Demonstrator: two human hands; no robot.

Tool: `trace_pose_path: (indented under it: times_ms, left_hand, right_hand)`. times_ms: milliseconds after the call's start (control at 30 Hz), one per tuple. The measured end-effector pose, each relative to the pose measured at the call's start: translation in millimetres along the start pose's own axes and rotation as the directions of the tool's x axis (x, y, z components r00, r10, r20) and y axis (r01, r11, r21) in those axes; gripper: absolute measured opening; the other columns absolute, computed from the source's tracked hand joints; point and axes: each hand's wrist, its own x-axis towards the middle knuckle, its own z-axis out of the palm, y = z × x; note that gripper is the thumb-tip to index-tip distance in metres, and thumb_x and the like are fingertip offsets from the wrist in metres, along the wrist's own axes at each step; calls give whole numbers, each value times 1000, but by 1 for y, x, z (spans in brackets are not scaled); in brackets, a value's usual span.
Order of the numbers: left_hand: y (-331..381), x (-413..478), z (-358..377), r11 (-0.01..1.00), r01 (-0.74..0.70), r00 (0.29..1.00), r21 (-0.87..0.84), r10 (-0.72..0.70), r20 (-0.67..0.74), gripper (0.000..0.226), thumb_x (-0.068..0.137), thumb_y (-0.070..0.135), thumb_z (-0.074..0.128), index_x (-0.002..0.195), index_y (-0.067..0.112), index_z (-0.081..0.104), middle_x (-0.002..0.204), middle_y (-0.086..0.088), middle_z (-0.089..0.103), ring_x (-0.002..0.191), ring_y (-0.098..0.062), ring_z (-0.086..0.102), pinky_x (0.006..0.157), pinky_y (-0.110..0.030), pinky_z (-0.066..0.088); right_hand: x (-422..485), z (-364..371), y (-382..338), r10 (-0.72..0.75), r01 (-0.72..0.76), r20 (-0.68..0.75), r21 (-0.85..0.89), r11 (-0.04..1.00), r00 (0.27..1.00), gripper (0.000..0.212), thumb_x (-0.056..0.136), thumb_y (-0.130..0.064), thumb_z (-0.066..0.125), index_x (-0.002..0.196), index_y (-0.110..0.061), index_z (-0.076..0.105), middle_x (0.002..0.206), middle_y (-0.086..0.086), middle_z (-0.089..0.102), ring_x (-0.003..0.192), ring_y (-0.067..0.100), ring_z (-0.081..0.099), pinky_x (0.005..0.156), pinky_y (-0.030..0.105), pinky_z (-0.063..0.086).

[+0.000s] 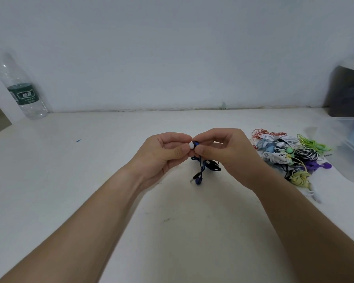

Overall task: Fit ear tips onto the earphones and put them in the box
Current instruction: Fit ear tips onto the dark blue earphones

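White surface, scuffed with a few dark marks, fills the near view. Above it, the left hand pinches a white tip between thumb and curled fingers. The tip sits against a blue earphone, which the right hand pinches the same way. A blue-black cord hangs bundled beneath the hands. Right of them lies a pile of coloured earphones, and just beyond it a clear box, its contents blurred. Far left, a plastic bottle with a green label stands by the pale wall.
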Motion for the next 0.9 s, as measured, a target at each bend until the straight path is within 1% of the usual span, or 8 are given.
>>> trace_pose_path:
  times_ms: [133,233,367,533,633,733,833,900]
  left_hand:
    - [0,0,0,997,-6,1000,73,8,-22,28,68,12,75,96,9,70,84,-7,76,75,-16,73,67,-20,56]
    - [0,0,0,935,-59,992,351,95,-87,13,82,22,77,90,14,73,80,-3,74,71,-12,66,62,-21,51]
    - [-6,1,2,683,-177,960,709,278,-27,21,87,36,74,74,21,68,63,10,65,57,-6,50,56,-18,39]
    - [-19,-4,19,326,-78,987,942,158,27,39,62,58,84,75,30,60,76,15,66,61,1,51,59,-25,43]
    - [-27,-3,33,182,-37,979,983,202,0,49,62,64,80,79,29,50,78,14,62,70,-4,54,61,-29,44]
    - [-34,0,38,158,-20,972,987,234,-18,47,65,61,77,89,35,47,82,15,58,78,-6,56,60,-27,40]
    - [-38,1,38,116,-71,960,991,276,36,21,77,41,69,86,30,54,88,11,60,85,-11,57,64,-29,44]
    - [-37,2,34,208,-116,950,971,309,47,8,79,29,67,84,27,60,87,9,64,82,-13,59,71,-33,50]
  right_hand:
    - [1,0,0,-8,8,-6,-38,999,1000,17,84,9,71,95,-4,74,87,13,76,85,35,74,84,42,61]
    - [2,-1,-1,30,-32,-44,-45,998,999,14,86,4,70,95,-6,75,83,8,75,78,26,73,79,38,61]
    - [3,-5,0,110,-111,-136,7,994,984,10,88,-2,71,96,-6,75,84,9,74,71,16,69,71,29,58]
    - [4,-5,2,204,-180,-219,124,976,954,11,87,-3,73,98,-1,73,83,16,72,66,17,65,64,24,56]
    - [5,-5,1,244,-199,-260,188,962,934,11,86,-3,73,96,-1,70,85,14,69,69,21,67,64,26,56]
    - [6,-6,-1,287,-206,-301,273,940,909,9,87,0,71,91,-6,65,86,14,67,71,22,69,64,27,57]
    - [6,-7,-3,306,-195,-293,354,915,906,14,86,1,71,95,-7,64,91,16,69,72,22,70,69,29,59]
    - [5,-9,-3,298,-182,-305,357,916,904,18,86,1,72,100,-8,64,89,13,71,73,22,70,70,30,59]
